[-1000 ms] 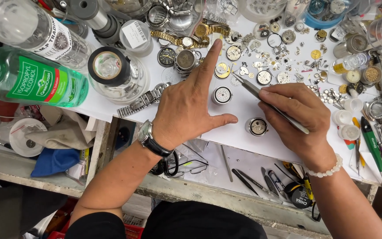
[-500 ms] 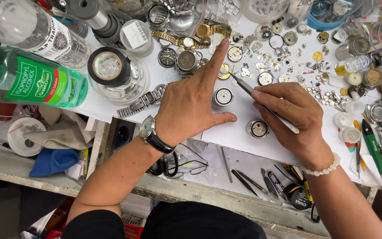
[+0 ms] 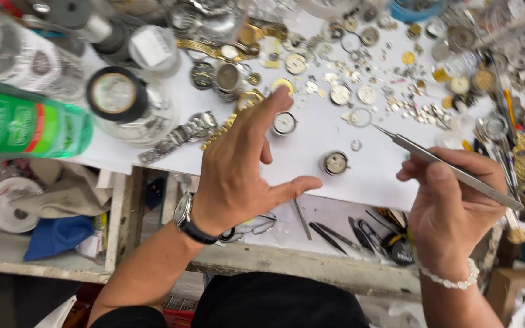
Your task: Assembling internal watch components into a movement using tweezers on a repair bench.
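Change: A second ago the right hand [image 3: 451, 212] held its tweezers low over the small parts beside the left forefinger; it has since drawn back toward the worktop's near edge, and the tweezers now hang clear of the scatter. The left hand [image 3: 238, 170] has lifted its forefinger off the gold dial.

Left hand: Spread, fingers fanned and thumb thrust out to the right, hovering over the white worktop [image 3: 311, 161] and gripping nothing; a steel wristwatch [image 3: 183, 212] on a dark strap circles the wrist.

Right hand: Pinching slim metal tweezers [image 3: 451, 170] between thumb and forefinger; a bracelet of pale beads [image 3: 454, 280] rings the wrist.

Tweezers: Long, thin, brushed grey steel, tapering to a needle tip. The long axis runs diagonally, tip up and to the left toward the loose parts, tail down and to the right past the knuckles.

Nearest pieces: A round watch case with a pale dial [image 3: 335, 163] lies between the two hands; a second white-faced watch [image 3: 284, 123] sits just beside the left fingertips.

Worktop: Flat white sheet strewn with tiny gears, dials and rings; a silver link bracelet [image 3: 174, 138] snakes left of the hand.

Far left: A green plastic bottle [image 3: 25, 124] lies on its side.
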